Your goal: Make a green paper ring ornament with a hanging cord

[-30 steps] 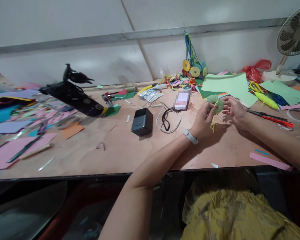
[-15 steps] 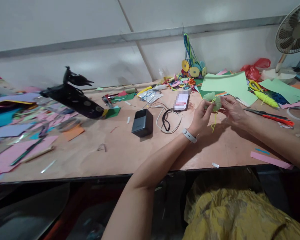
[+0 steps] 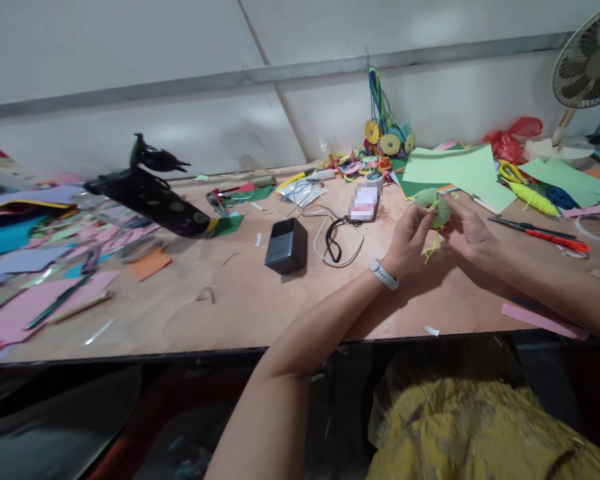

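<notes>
I have a small, rounded, pale green paper piece (image 3: 433, 205) pinched between my two hands, lifted a little above the brown table (image 3: 260, 300). My left hand (image 3: 408, 239) closes on it from the left and from below, fingers curled up around its near side. My right hand (image 3: 464, 227) closes on it from the right, thumb and forefinger pressed in at its edge. So the two hands are drawn together with only the piece between them, and neither is nearer than the other: it sits at the fingertips of both.

A thin yellow-green cord (image 3: 431, 245) comes off the piece and hangs straight down between my palms, so its long axis runs top to bottom, its loose end dangling just above the table. I cannot tell whether the cord is tied on or only threaded through.

Just beyond my hands lies a light green paper sheet (image 3: 455, 168). To the right of my right hand lie red-handled scissors (image 3: 550, 237), and to the left of my left hand sit a phone (image 3: 364, 202), a coiled white cable (image 3: 330, 233) and a dark grey box (image 3: 286, 245).
</notes>
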`<state>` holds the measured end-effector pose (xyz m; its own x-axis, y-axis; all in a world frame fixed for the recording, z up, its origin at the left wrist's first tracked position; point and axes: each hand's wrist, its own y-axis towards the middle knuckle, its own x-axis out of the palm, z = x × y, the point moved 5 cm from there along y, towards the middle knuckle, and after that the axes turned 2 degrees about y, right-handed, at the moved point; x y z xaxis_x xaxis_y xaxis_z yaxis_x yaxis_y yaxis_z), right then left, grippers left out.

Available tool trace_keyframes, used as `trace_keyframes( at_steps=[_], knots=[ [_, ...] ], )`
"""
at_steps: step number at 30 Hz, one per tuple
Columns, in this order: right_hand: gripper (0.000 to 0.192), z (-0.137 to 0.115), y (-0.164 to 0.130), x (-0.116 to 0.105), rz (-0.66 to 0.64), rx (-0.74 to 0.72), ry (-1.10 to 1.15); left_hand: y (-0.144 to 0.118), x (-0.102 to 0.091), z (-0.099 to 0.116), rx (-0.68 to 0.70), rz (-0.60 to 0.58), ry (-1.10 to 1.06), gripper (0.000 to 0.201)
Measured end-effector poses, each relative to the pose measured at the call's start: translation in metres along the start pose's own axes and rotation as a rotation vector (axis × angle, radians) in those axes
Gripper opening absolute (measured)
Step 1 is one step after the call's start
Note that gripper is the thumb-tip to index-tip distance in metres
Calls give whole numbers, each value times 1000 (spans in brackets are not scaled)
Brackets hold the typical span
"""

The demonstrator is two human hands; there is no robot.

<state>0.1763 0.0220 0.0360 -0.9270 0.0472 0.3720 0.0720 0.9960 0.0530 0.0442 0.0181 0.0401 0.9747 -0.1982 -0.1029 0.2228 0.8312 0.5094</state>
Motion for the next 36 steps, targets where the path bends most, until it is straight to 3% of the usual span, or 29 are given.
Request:
trace_keyframes(
  at_steps=[5,14,17,20,23,28,33,36],
  knots=[
    [17,4,-2,3,-15,30,161,-2,3,1,6,1,6,42],
    [50,-1,11,-10,108,-213,-30,-10,13,-11,-56,-17,-7,32],
    [53,-7,15,-16,104,-260,-82,-14,17,-10,-96,-60,-54,33],
    [53,-16,12,-18,90,-305,-106,-13,14,-7,-129,-17,-168,41],
    [51,-22,9,-19,85,-309,-129,-8,9,-8,-244,45,-348,53],
    [45,-27,7,-17,27,-364,-184,3,5,-17,-452,41,-529,60],
    [38,-23,0,-16,-31,-448,-341,2,15,-28,-627,-165,-632,72],
    [35,-20,-5,-14,-72,-563,-487,-5,22,-32,-769,-233,-726,65]
  ],
)
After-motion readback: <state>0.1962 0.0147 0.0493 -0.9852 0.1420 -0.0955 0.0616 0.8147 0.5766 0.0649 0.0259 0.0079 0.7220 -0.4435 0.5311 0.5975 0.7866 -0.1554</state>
